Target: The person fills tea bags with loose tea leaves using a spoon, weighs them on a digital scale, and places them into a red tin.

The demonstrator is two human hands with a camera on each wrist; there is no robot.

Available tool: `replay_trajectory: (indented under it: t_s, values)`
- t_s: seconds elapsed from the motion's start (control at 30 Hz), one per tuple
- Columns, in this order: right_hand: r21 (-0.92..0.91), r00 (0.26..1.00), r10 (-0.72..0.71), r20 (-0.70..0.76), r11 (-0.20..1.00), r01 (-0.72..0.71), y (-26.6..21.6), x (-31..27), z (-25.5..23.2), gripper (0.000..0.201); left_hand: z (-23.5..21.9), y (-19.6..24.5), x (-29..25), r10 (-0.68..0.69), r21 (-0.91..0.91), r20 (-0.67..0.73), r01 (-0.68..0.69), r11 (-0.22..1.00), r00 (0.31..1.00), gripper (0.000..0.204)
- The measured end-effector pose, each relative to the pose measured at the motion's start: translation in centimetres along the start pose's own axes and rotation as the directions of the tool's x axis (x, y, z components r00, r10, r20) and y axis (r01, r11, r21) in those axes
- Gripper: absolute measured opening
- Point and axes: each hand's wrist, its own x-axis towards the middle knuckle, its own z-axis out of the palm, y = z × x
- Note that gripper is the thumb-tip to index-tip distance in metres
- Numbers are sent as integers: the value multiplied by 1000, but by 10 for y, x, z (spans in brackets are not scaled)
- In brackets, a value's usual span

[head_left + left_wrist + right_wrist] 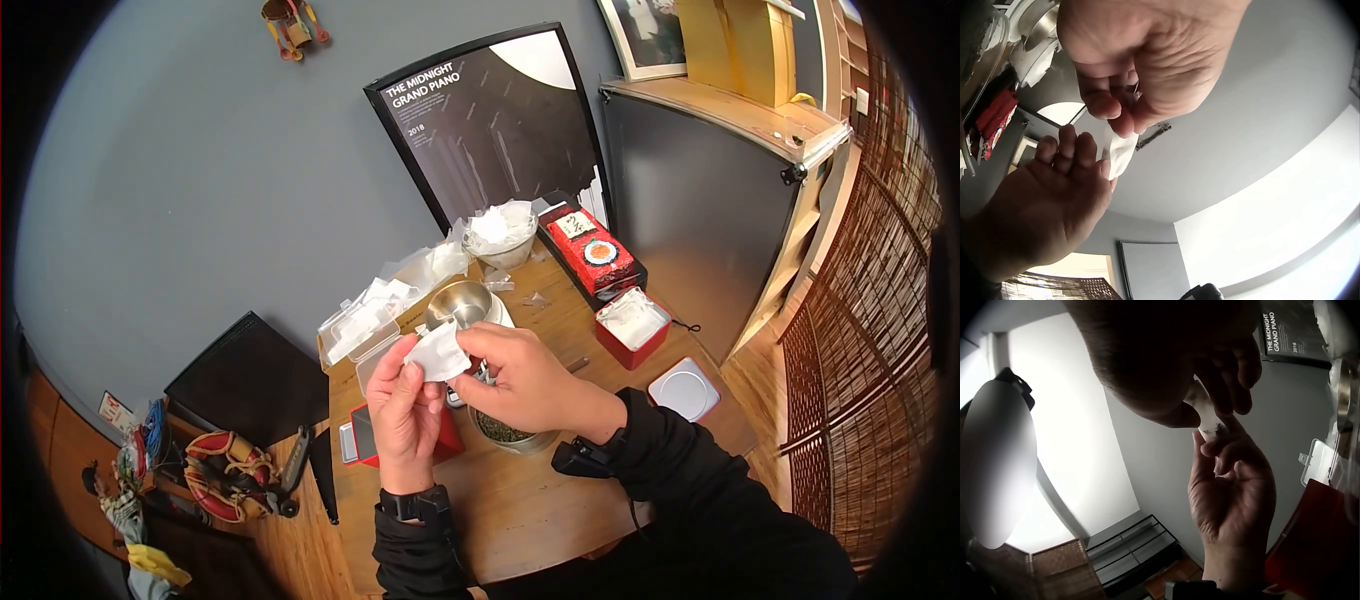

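Observation:
A small white pouch [438,354] is held between the two hands above the table. My left hand [403,408] pinches its left side between thumb and fingers, palm facing up. My right hand [522,376] pinches the upper right edge. In the left wrist view the pouch [1121,152] hangs between the left hand [1157,56] and the right hand [1054,200]. Dark specks show on or through the pouch [1211,422] in the right wrist view. Below the right hand is a bowl of dried dark green leaves [503,430], partly hidden.
A steel bowl [460,303] stands just beyond the hands. Behind are a bowl of white packets [500,232], a clear box of white pouches [365,318] and a red package [597,252]. An open red tin [634,325] and a lid [684,389] lie right; another red container [446,432] is left.

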Motion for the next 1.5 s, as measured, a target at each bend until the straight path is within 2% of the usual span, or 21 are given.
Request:
replay_trajectory:
  t_s: [0.03, 0.1, 0.17, 0.3, 0.43, 0.5, 0.6, 0.7, 0.77, 0.83, 0.9, 0.93, 1.0, 1.03, 1.07, 1.13, 1.2, 1.27, 1.5]
  values:
    - [0, 1000, 0, 0, 1000, 0, -2, 1, -1, 19, 4, 0, 0, 10, 34, 3, -10, 999, 1000, 42]
    - [140, 994, 113, 13, 984, -114, -7, 2, -2, 15, 7, -2, 0, 21, 67, 5, -21, 998, 1000, 48]
    - [175, 991, 132, 6, 976, -131, -6, 2, -2, 14, 7, -4, 0, 53, 172, 109, -71, 983, 993, 57]
    - [241, 985, 169, -33, 958, -156, 0, 1, 0, 16, 12, -5, -3, 80, 265, 95, -103, 959, 992, 58]
    - [149, 986, 164, -20, 976, -159, 12, -2, -1, 17, 14, -8, 0, 156, 330, 64, -168, 929, 986, 51]
    - [233, 980, 199, 19, 952, -198, 12, -1, -1, 19, 12, -8, 0, 185, 334, 63, -196, 922, 981, 47]
    - [297, 972, 226, 61, 926, -234, 11, -1, 0, 20, 10, -7, -1, 203, 434, 57, -207, 877, 978, 35]
    - [338, 968, 249, 16, 910, -240, 15, 0, 4, 19, 11, -8, -1, 273, 459, 21, -252, 852, 962, 26]
    - [353, 955, 295, -28, 897, -266, 17, 0, 4, 20, 8, -2, -2, 236, 483, -56, -180, 857, 970, 22]
    - [370, 936, 343, -74, 881, -294, 18, 2, 3, 20, 8, 7, -1, 207, 498, -73, -144, 855, 976, 20]
    - [442, 900, 362, -244, 867, -230, 16, 5, -2, 21, 19, 20, -4, 115, 551, -123, -28, 834, 986, 15]
    - [443, 895, 373, -245, 864, -240, 17, 6, -6, 21, 23, 24, -6, 104, 548, -129, -17, 836, 986, 15]
    - [416, 901, 357, -245, 878, -235, 18, 6, -13, 19, 26, 27, -9, -5, 792, -78, 65, 607, 997, 12]
    - [413, 903, 337, -266, 886, -209, 18, 6, -11, 17, 21, 18, -8, -6, 843, 3, 1, 538, 1000, 11]
    - [413, 900, 345, -266, 884, -217, 19, 5, -10, 17, 25, 14, -10, -13, 841, -2, 9, 540, 1000, 11]
    - [336, 919, 343, -194, 904, -266, 19, 4, -9, 16, 36, 7, -11, -160, 966, 189, -154, 207, 969, 11]
    - [333, 920, 342, -192, 905, -267, 17, 4, -7, 15, 37, -1, -12, -162, 956, 236, -199, 218, 958, 11]
    - [266, 938, 281, -203, 938, -223, 16, 4, -7, 15, 43, -1, -13, -200, 962, 152, -98, 257, 968, 11]
    - [263, 933, 297, -203, 934, -240, 16, 4, -7, 13, 41, -3, -10, -170, 968, 138, -96, 233, 976, 11]
